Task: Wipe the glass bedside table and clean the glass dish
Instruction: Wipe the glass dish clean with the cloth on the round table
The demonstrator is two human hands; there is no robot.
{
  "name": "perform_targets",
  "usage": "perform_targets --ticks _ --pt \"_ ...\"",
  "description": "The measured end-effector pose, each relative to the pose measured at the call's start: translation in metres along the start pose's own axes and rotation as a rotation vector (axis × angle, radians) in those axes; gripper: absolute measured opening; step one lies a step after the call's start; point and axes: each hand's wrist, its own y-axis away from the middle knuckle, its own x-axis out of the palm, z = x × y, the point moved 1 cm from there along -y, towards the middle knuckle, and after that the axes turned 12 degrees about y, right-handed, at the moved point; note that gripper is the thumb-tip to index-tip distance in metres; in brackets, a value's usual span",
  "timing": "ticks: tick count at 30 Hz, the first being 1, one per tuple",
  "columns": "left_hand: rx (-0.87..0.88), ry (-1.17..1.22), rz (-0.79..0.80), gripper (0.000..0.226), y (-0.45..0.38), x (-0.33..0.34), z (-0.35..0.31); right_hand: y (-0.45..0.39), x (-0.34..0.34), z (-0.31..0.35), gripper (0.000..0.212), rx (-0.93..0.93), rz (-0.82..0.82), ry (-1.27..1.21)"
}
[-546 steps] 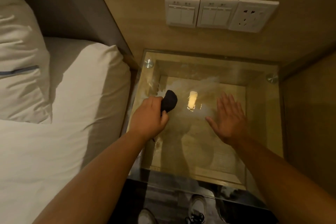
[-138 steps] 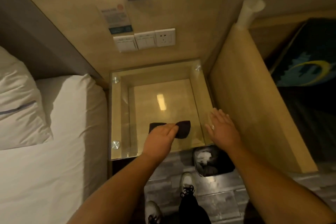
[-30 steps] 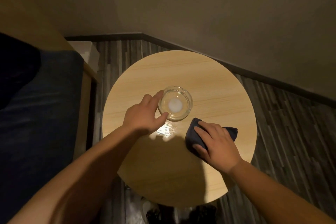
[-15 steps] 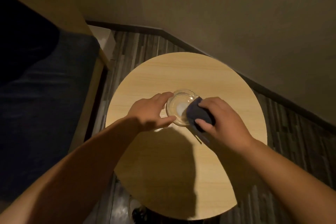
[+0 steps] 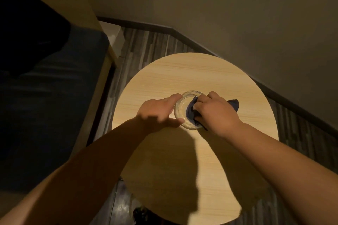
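Observation:
A round clear glass dish (image 5: 180, 107) sits on a round light-wood table (image 5: 182, 71). My left hand (image 5: 157, 111) grips the dish's left rim between thumb and fingers. My right hand (image 5: 214, 113) is closed on a dark blue cloth (image 5: 190, 113) and presses it into the dish's right half. A corner of the cloth sticks out behind that hand. The glass bedside table is out of view.
A dark blue seat (image 5: 47, 100) with a pale wooden edge (image 5: 93, 104) runs along the left, close to the table. Grey plank floor (image 5: 146, 45) and a dark skirting board (image 5: 182, 34) lie beyond, below a plain wall.
My right hand has pushed the cloth from the dish's right rim down into the dish. My left hand keeps its hold on the left rim. The view has shifted a little.

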Motion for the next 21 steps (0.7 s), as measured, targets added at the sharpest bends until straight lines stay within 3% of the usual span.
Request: perform_targets --ticks 8,21 --pt "-0.054 0.011 -0.001 0.076 0.002 -0.001 -0.002 0.001 -0.001 0.003 0.020 0.036 0.002 -0.008" --pt "0.007 -0.005 -0.087 0.070 0.002 -0.001 -0.002 -0.001 0.006 0.012 0.019 0.045 -0.050 0.047"
